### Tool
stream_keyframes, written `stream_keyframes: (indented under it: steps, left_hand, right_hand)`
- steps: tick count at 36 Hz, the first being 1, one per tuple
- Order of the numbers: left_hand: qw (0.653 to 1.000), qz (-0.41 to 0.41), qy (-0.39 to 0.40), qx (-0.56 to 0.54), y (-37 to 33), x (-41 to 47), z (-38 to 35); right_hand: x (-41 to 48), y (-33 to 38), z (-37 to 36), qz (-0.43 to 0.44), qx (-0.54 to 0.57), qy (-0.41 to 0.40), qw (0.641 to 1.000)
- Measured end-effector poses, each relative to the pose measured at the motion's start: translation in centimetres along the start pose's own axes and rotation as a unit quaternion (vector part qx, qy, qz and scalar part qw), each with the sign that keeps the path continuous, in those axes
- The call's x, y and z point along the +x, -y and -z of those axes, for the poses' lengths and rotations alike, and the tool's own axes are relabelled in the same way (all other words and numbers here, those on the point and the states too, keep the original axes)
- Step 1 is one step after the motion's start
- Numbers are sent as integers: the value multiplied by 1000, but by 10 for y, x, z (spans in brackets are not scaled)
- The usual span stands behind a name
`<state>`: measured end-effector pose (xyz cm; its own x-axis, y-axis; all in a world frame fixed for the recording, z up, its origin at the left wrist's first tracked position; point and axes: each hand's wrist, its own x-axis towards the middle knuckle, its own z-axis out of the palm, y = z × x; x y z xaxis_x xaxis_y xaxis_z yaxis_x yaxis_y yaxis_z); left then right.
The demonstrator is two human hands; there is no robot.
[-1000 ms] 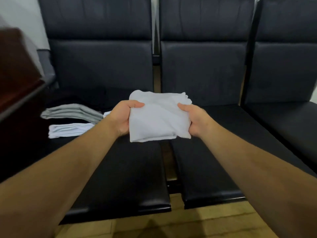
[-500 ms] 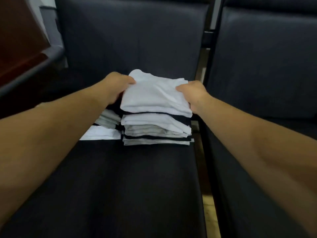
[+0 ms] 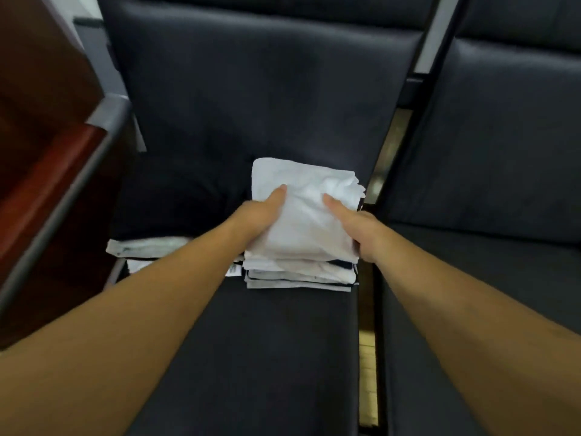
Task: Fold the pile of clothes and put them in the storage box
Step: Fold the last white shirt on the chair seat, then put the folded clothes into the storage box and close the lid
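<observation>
Held in the air a second ago, the folded white fabric garment (image 3: 303,212) now rests on the stack of folded grey and white clothes (image 3: 298,278). The left hand (image 3: 254,220) and right hand (image 3: 361,231) clamp its sides.

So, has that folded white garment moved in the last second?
Yes. The folded white garment went left from over the gap between the seats onto the stack of folded clothes, left hand and right hand gripping it.
</observation>
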<state>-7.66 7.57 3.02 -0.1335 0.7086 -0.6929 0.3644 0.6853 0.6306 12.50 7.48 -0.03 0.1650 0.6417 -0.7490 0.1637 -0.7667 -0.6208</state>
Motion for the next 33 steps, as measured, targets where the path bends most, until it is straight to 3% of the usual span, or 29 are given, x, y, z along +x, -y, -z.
stream_keyframes:
  steps: [11, 16, 23, 33]
  left_hand:
    - [981, 68, 130, -125, 13, 13, 5]
    - [943, 108, 241, -204, 25, 6, 0]
    - [930, 106, 237, -260, 26, -37, 8]
    - [939, 65, 263, -213, -62, -152, 114]
  right_hand:
    - [7, -1, -7, -40, 26, -6, 999]
    - [-5, -12, 7, -110, 44, 10, 993]
    - [-66, -10, 13, -92, 98, -7, 991]
    - [-238, 96, 13, -56, 135, -32, 989]
